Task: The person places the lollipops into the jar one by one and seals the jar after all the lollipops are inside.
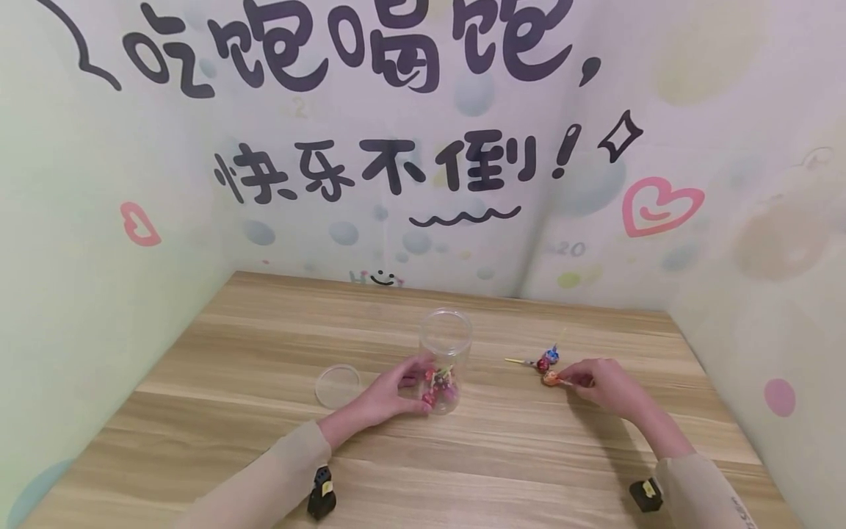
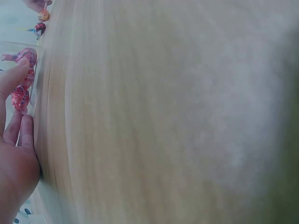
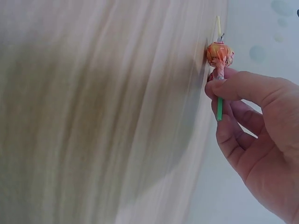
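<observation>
A clear plastic jar (image 1: 446,342) stands upright and uncovered on the table, with several wrapped lollipops (image 1: 441,386) in its lower part. My left hand (image 1: 390,389) holds it low on its left side, the thumb in front and the fingers behind. Through the jar wall, red and pink wrappers (image 2: 21,98) show in the left wrist view. On the right, my right hand (image 1: 604,383) pinches an orange-wrapped lollipop (image 3: 219,54) by its green stick (image 3: 219,108), just below the candy. Close beyond it lie a dark red lollipop (image 1: 543,364) and a blue lollipop (image 1: 551,355).
A round clear lid (image 1: 338,386) lies flat on the wooden table (image 1: 264,316), left of the jar. Printed walls (image 1: 396,242) rise behind the table and on both sides. Black devices (image 1: 322,494) sit at both wrists.
</observation>
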